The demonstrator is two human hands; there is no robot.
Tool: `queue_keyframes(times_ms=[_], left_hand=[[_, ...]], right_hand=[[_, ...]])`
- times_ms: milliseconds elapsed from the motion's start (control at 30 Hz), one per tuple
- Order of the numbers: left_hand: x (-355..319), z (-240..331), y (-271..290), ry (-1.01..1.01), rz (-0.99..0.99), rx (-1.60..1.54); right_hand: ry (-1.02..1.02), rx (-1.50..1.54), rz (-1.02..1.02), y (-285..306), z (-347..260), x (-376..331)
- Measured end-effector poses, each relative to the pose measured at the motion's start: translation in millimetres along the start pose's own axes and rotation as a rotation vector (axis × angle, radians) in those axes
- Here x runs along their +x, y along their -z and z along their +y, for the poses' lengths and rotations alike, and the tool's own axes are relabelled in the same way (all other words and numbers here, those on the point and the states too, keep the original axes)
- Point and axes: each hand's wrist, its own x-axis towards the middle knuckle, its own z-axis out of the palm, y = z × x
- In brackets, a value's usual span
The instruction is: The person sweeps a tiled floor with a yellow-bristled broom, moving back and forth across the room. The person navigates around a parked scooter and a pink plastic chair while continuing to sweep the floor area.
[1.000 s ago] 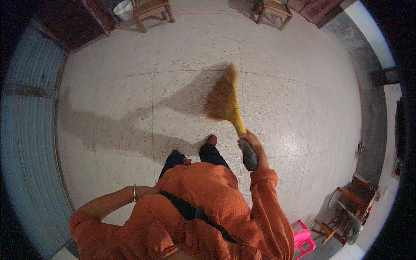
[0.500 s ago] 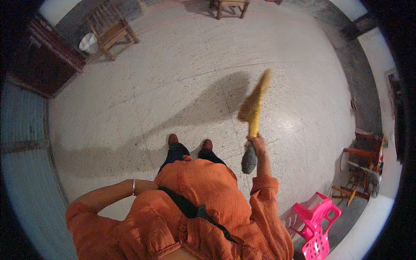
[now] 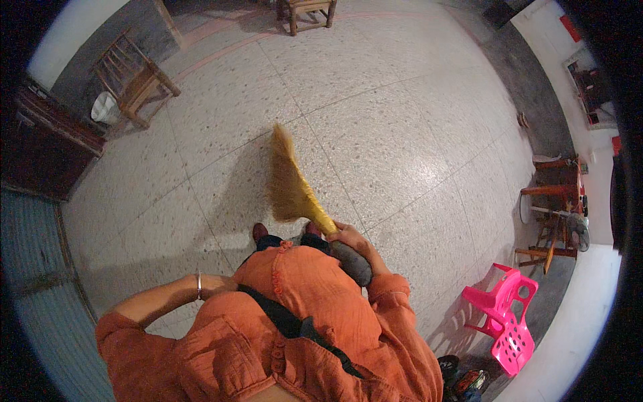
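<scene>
Dressed in Crinkled Orange

The person wears a loose orange shirt [image 3: 321, 275] of crinkled cloth, with a patch pocket [image 3: 228, 358] on the chest and matching knotted trim [image 3: 278, 362] down the front. A black strap [image 3: 280, 316] crosses the torso diagonally. A silver-coloured bracelet [image 3: 199, 286] rings the left wrist [image 3: 210, 285]; below show dark trousers [image 3: 268, 241] and dark red shoes [image 3: 259, 232].

Home: wooden chair [image 3: 140, 84] and fan [image 3: 578, 232]

Thin lines [image 3: 305, 116] divide the speckled terrazzo floor [image 3: 375, 80], glossy with glare [image 3: 418, 175] right of centre. A slatted wooden chair [image 3: 139, 87] and white bucket [image 3: 104, 108] stand at left; a pink plastic armchair [image 3: 499, 303] stands near the grey-and-white right wall [image 3: 593, 298].
</scene>
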Motion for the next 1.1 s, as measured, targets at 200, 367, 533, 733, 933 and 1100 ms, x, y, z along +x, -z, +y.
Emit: queue_keyframes(times_ms=[200,367,533,733,933,1100], left_hand=[[-10,-10,-6,0.128,-0.136,0.009],[-16,-31,-26,0.144,-0.177,-0.059],[-12,0,-11,0.176,-0.159,0.024],[-14,-17,-17,0.012,-0.156,0.072],[-5,5,3,-0.152,0.031,0.020],[-7,-3,-3,-0.125,0.040,0.013]], right_hand=[[-0.121,0.097,0.253,71,15,-36],[-0.044,-0.251,0.586,124,33,-8],[0.048,-0.251,0.607,116,21,-3],[0.087,-0.171,0.342,48,2,-4],[0.111,-0.211,0.035,-3,-6,-7],[0.027,-0.150,0.009,19,12,-3]])
